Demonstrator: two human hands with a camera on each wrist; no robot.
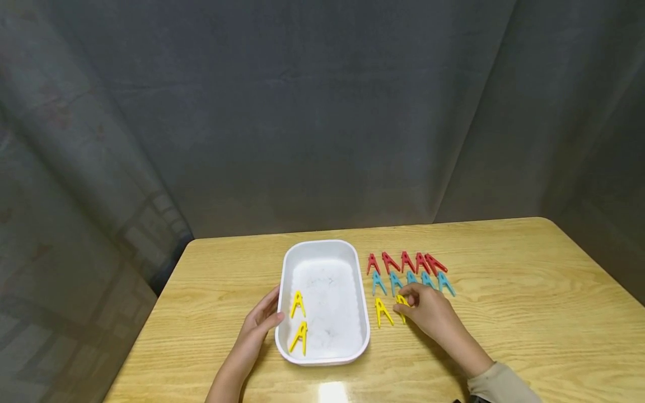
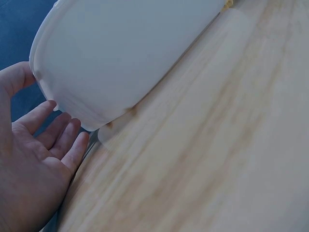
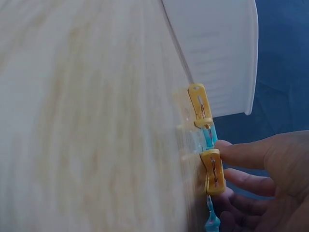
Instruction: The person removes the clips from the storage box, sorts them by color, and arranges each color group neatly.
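Note:
The left hand holds the left side of a white tray, thumb at the rim and fingers against the outer wall. Two yellow clothespins, an upper one and a lower one, lie inside the tray on its left. To the right of the tray, the right hand pinches a yellow clothespin between thumb and fingers at the table. Another yellow clothespin lies between that hand and the tray. Part of the pinched clothespin is hidden by the fingers in the head view.
Behind the right hand lies a row of several blue clothespins, some partly covered by the hand. Farther back is a row of several red clothespins. All rest on a wooden table, with a grey curtain behind its far edge.

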